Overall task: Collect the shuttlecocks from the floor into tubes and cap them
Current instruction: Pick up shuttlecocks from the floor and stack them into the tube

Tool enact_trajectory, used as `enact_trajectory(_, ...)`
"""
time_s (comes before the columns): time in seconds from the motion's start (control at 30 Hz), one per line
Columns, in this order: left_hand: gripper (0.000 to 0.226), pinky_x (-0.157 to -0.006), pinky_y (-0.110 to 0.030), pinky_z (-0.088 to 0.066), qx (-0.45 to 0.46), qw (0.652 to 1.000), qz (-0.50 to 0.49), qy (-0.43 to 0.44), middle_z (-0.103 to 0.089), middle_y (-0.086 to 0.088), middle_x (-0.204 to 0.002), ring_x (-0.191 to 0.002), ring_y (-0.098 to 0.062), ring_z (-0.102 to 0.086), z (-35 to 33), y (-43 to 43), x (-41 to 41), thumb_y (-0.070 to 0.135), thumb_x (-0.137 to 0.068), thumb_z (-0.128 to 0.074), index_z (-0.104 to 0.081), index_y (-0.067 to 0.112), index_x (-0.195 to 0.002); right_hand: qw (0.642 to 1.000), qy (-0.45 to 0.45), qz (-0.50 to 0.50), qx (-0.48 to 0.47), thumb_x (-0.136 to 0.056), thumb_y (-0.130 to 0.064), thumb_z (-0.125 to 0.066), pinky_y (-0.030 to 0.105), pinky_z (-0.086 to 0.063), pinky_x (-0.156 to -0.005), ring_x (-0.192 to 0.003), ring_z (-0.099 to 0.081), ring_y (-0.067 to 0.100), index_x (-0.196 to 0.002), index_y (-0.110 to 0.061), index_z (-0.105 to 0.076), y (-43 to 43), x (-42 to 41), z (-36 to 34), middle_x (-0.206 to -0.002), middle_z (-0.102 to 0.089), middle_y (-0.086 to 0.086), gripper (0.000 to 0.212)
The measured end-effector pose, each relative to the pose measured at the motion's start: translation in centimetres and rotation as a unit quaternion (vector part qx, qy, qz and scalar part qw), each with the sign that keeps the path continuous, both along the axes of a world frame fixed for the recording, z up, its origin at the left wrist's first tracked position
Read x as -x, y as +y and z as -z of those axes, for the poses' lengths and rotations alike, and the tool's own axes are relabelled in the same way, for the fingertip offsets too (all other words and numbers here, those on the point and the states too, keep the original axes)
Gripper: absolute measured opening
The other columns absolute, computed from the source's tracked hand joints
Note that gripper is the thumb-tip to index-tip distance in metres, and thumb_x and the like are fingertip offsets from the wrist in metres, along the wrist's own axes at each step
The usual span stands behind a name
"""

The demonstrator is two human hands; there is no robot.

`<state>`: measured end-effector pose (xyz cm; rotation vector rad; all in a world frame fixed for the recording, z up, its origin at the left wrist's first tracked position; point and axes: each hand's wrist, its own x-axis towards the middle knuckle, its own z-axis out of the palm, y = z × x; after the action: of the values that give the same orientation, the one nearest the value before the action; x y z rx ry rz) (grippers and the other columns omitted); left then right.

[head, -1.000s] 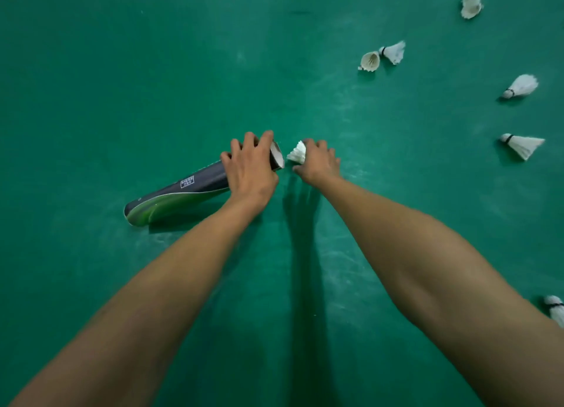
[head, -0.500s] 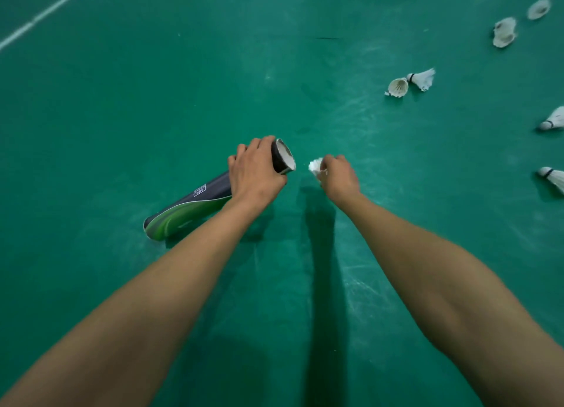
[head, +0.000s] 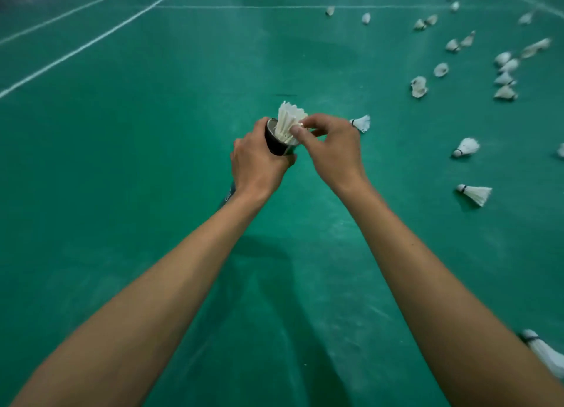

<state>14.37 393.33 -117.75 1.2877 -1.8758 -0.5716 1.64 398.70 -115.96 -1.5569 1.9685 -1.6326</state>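
Loading was in hand. The left hand [head: 259, 162] was wrapped round the dark cylindrical tube [head: 274, 144] just below its open mouth. The right hand [head: 332, 150] pinched a white feathered shuttlecock [head: 288, 119], base in that mouth, feathers protruding. Next, I judged, a straight push down. Loose white shuttlecocks [head: 474, 194] lay from one to three o'clock; the green court floor [head: 137, 177] lay open towards nine, with white boundary lines [head: 91, 43] at ten.

An indoor badminton court: a green floor [head: 152, 162] marked with white boundary lines [head: 91, 41], and many feather shuttlecocks [head: 505, 80] scattered right of those lines.
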Motion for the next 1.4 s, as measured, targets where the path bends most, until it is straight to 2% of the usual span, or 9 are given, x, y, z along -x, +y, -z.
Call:
enact_trajectory(0.2,0.061,-0.086,-0.046,-0.054,0.050,0.993,0.088,0.066,-0.076,-0.001,-0.101,-0.098,-0.037,-0.068,-2.7,5.9,8.3,0.062,-0.069,-0.045,-0.064,0.032,-0.119,0.989,0.128,0.047,-0.064,-0.098,-0.032,-0.056,0.039,-0.037,-0.113,-0.134,-0.052,0.031,-0.112,-0.015,-0.077,7.6,5.1,-2.2,-0.139,-0.060,0.019,0.030)
enact_trajectory(0.33,0.058,-0.088,-0.045,-0.052,0.047,0.987,0.126,0.083,-0.075,0.000,-0.106,-0.101,-0.035,-0.065,-2.6,10.5,14.1,0.065,-0.075,-0.047,-0.063,0.035,-0.122,0.964,0.195,0.181,0.021,-0.098,-0.033,-0.056,0.033,-0.045,-0.081,-0.089,-0.065,0.026,-0.091,-0.010,-0.074,13.9,8.6,-3.4,-0.092,-0.073,0.007,0.030)
enact_trajectory(0.47,0.035,-0.085,-0.040,-0.048,0.051,0.975,0.206,0.063,-0.073,0.005,-0.102,-0.099,-0.032,-0.063,-1.7,15.8,19.5,0.046,-0.091,-0.043,-0.063,0.035,-0.117,0.944,0.202,0.176,-0.192,-0.101,-0.058,-0.036,0.035,-0.042,-0.071,-0.085,-0.065,0.029,-0.084,-0.019,-0.058,19.1,11.8,-4.8,-0.089,-0.072,0.006,0.048)
enact_trajectory(0.63,0.046,-0.082,-0.038,-0.048,0.079,0.925,0.372,-0.008,-0.073,0.004,-0.100,-0.095,-0.031,-0.065,-1.7,22.3,24.0,0.048,-0.074,-0.061,-0.064,0.034,-0.118,0.934,-0.017,0.158,-0.319,-0.101,-0.068,-0.027,0.037,-0.043,-0.105,-0.116,-0.059,0.021,-0.109,-0.024,-0.067,26.2,16.4,-6.8,-0.130,-0.065,0.008,0.060)
enact_trajectory(0.83,0.066,-0.088,-0.041,-0.044,0.087,0.912,0.400,-0.036,-0.070,-0.002,-0.111,-0.103,-0.032,-0.057,-0.4,25.8,25.8,0.044,-0.071,-0.075,-0.058,0.032,-0.134,0.932,-0.084,0.328,-0.129,-0.105,-0.048,-0.045,0.026,-0.031,-0.055,-0.050,-0.038,0.006,-0.052,-0.016,-0.045,30.0,18.6,-3.2,-0.052,-0.044,-0.005,0.062)
enact_trajectory(0.93,0.071,-0.089,-0.041,-0.043,0.067,0.913,0.402,-0.030,-0.070,-0.004,-0.114,-0.104,-0.034,-0.057,-0.1,26.6,26.2,0.044,-0.071,-0.078,-0.055,0.034,-0.137,0.903,-0.030,0.427,-0.036,-0.103,-0.037,-0.051,0.037,-0.039,-0.058,-0.051,-0.052,0.020,-0.058,0.000,-0.063,30.2,19.4,-1.9,-0.052,-0.059,0.008,0.060)
enact_trajectory(1.07,0.078,-0.092,-0.042,-0.042,0.057,0.917,0.390,-0.064,-0.069,-0.007,-0.120,-0.111,-0.036,-0.056,1.0,27.5,27.1,0.044,-0.069,-0.084,-0.054,0.031,-0.139,0.883,-0.072,0.462,0.043,-0.098,-0.031,-0.054,0.027,-0.052,-0.068,-0.054,-0.067,0.010,-0.061,-0.013,-0.073,31.6,20.6,-1.4,-0.053,-0.068,-0.004,0.045)
enact_trajectory(1.2,0.076,-0.096,-0.043,-0.045,0.038,0.920,0.377,-0.098,-0.068,-0.008,-0.123,-0.114,-0.036,-0.055,1.9,28.6,29.1,0.043,-0.070,-0.084,-0.053,0.031,-0.138,0.831,-0.204,0.510,-0.092,-0.079,-0.024,-0.060,0.042,-0.058,-0.069,-0.073,-0.070,0.032,-0.075,-0.002,-0.072,34.2,22.8,3.3,-0.068,-0.071,0.012,0.026)
enact_trajectory(1.4,0.077,-0.097,-0.042,-0.042,0.051,0.911,0.386,-0.137,-0.065,-0.005,-0.127,-0.119,-0.033,-0.052,3.9,32.4,30.5,0.037,-0.073,-0.084,-0.051,0.033,-0.142,0.708,-0.392,0.506,-0.298,-0.085,-0.025,-0.068,0.021,-0.046,-0.070,-0.101,-0.065,0.031,-0.108,-0.009,-0.073,39.9,21.6,14.8,-0.113,-0.070,0.012,0.028)
